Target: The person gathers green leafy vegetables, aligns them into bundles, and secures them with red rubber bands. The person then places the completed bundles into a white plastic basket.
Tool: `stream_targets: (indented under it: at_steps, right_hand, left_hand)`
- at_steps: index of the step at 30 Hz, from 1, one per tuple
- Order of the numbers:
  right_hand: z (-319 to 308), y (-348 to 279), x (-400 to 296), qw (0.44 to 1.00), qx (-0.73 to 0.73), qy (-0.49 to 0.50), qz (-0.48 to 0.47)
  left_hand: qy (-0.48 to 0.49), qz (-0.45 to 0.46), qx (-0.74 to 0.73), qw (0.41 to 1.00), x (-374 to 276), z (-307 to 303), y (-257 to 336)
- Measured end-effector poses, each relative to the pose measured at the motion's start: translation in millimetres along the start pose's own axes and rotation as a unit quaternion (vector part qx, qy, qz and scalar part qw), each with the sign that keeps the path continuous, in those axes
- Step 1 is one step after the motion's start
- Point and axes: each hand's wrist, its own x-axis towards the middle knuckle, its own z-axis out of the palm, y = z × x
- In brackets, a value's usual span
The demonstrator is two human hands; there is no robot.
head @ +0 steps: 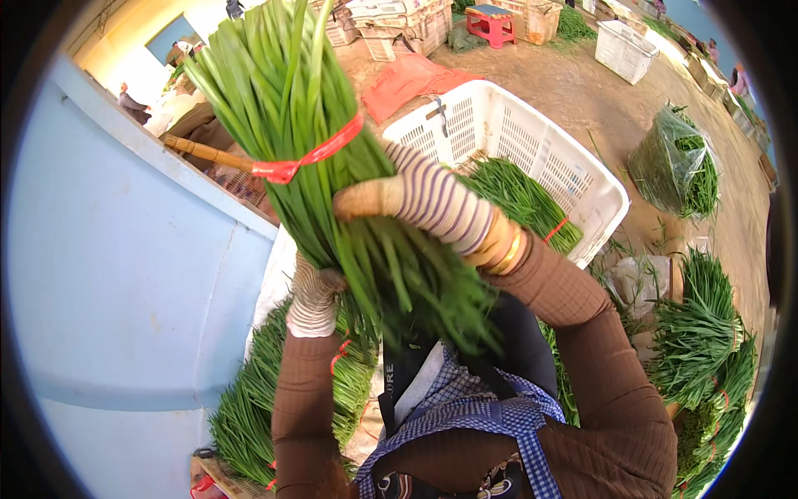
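Observation:
A large bundle of green garlic chives (pixel 299 118), tied with a red plastic band (pixel 312 156), is raised before me, its leafy lower end blurred. My right hand (pixel 411 199), in a striped knit glove, grips it from the right below the band, thumb across the stems. My left hand (pixel 315 293), in a similar glove, is at its lower left side; its fingers are partly hidden behind the stems. Beyond my right forearm, a white plastic crate (pixel 499 118) holds another banded chive bundle (pixel 530 199).
Chive bundles (pixel 249 399) lie by my left forearm, and more (pixel 698 337) are piled at the right. A blue wall (pixel 124 249) stands close on the left. Further off are a bagged bundle (pixel 673 162), a red stool (pixel 490 28), stacked crates (pixel 405 28) and a seated person (pixel 132 106).

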Motion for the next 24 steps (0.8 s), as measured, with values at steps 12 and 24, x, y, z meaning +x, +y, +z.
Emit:
stream_targets:
  at_steps: [12, 24]
  right_hand:
    - [-80, 86, -59, 0.979, -0.191, -0.049, 0.053]
    - [-220, 24, -60, 0.96, 0.051, 0.155, 0.227]
  left_hand:
    - [-0.008, -0.062, -0.428, 0.902, -26, 34, -125]
    - [-0.062, -0.205, -0.194, 0.957, 113, 106, -173]
